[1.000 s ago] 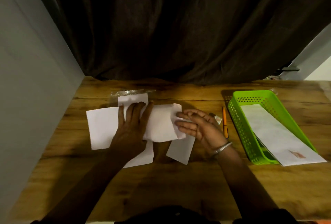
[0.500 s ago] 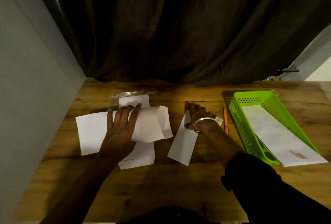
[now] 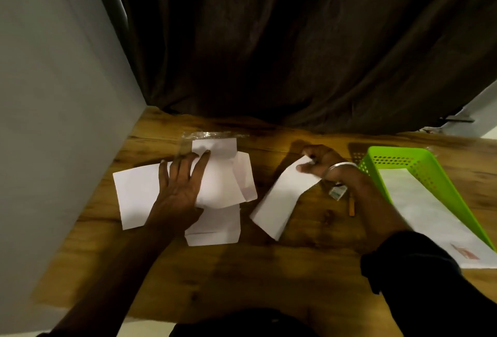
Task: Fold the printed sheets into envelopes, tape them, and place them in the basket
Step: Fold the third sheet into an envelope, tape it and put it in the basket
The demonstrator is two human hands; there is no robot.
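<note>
A white cross-shaped sheet [image 3: 134, 194] lies on the wooden table, its right flap folded over the middle. My left hand [image 3: 180, 183] presses flat on that folded part with straight fingers. To the right lies a narrow folded white envelope [image 3: 279, 199], set diagonally. My right hand [image 3: 320, 161] pinches its far corner, which is lifted slightly. The green basket [image 3: 441, 183] stands at the right and holds a long white envelope [image 3: 419, 210] with a small red print near its front end.
A small tape piece or dispenser [image 3: 338, 192] and an orange pencil [image 3: 351, 206] lie between the envelope and the basket. Clear plastic wrap [image 3: 212, 135] lies behind the sheet. A grey wall bounds the left, a dark curtain the back.
My right hand left the folded flap, reached right to the far end of the narrow envelope and now pinches its corner. The left hand stayed pressing on the sheet, which shifted slightly left.
</note>
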